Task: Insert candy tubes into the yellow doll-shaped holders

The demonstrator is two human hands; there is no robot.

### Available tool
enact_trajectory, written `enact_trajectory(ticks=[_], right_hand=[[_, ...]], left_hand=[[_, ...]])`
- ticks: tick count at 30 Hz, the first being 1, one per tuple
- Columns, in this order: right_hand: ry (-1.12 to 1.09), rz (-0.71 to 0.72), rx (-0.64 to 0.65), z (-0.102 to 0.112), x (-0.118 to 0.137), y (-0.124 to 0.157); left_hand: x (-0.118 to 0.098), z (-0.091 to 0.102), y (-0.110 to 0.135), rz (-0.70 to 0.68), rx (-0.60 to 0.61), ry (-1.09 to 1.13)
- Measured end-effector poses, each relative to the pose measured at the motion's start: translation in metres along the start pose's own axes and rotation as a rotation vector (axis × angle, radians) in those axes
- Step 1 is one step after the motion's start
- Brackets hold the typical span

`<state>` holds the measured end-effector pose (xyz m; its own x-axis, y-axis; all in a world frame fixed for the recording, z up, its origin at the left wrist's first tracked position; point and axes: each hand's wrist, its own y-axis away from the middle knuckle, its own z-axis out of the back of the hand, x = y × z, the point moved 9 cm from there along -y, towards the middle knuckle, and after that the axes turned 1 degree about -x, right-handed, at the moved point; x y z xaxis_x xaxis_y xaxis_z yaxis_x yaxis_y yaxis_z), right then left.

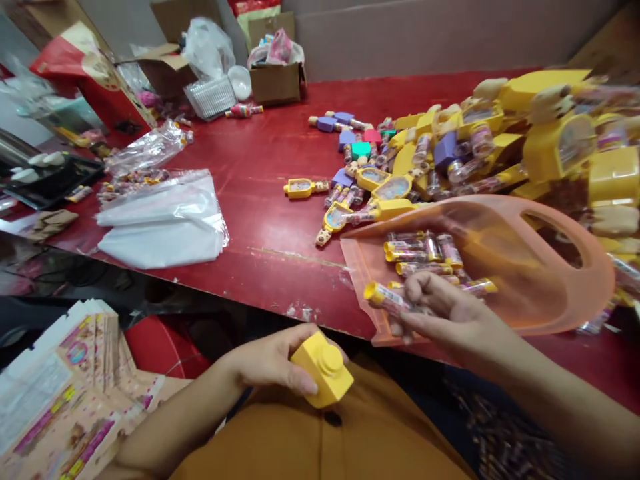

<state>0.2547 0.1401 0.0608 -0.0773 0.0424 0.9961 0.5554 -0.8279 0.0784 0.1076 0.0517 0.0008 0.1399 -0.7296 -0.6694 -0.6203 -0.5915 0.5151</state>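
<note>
Head-level view (the only one), forward and down, near red table point(260, 167)

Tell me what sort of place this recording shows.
Probably a small workshop or packing room. The signs are the heap of matching yellow pieces on the red table, the orange scoop holding many small tubes, and the pile of translucent plastic bags.

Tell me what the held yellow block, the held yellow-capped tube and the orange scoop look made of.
Yellow block: likely hard plastic, satin; even color, crisp edges. Yellow-capped tube: probably clear, glossy plastic, see-through side; glass possible. Orange scoop: likely semi-matte, translucent plastic; light seems to pass through its walls.
</note>
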Motion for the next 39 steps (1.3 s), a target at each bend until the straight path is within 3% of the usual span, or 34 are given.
enact_trajectory(ticks=[5,7,10,13,16,20,22,26,28,30,34,37,39], right_hand=[[0.683,0.384,0.192,-0.031,0.039,0.019],[0.898,0.55,0.261,-0.05,0.047,0.027],[1.091,0.732,0.343,-0.076,0.045,0.041],[1.088,0.734,0.39,-0.09,0.036,0.051],[0.998,0.648,0.342,-0.089,0.033,0.057],[0.885,0.458,0.481,-0.097,0.016,0.064],[0.732,0.244,0.528,-0.099,-0.001,0.063],[0.227,-0.447,0.572,-0.101,-0.053,0.064],[0.057,-0.619,0.601,-0.104,-0.062,0.066],[0.169,-0.479,0.572,-0.097,-0.054,0.052],[0.817,0.148,0.371,-0.082,-0.013,0.033],[0.907,0.212,0.327,-0.075,-0.013,0.028],[0.896,0.235,0.269,-0.058,-0.007,0.016]], left_hand=[[-0.021,0.002,0.006,-0.051,-0.178,-0.213],[-0.021,-0.001,0.004,-0.01,-0.176,-0.328],[-0.007,-0.012,0.002,0.082,-0.102,-0.511],[0.003,-0.018,0.005,0.085,-0.122,-0.746],[0.007,-0.021,0.011,0.053,-0.196,-0.952],[0.015,-0.029,0.014,0.047,-0.187,-1.095],[0.019,-0.032,0.014,0.039,-0.164,-1.17],[0.015,-0.03,0.014,0.042,-0.167,-1.395],[0.005,-0.027,0.013,0.012,-0.182,-1.507],[-0.007,-0.025,0.012,-0.049,-0.188,-1.567],[-0.027,-0.025,0.012,-0.236,-0.239,-1.641],[-0.038,-0.031,0.007,-0.466,-0.296,-1.773],[-0.057,-0.032,0.0,-0.698,-0.376,-1.811]])
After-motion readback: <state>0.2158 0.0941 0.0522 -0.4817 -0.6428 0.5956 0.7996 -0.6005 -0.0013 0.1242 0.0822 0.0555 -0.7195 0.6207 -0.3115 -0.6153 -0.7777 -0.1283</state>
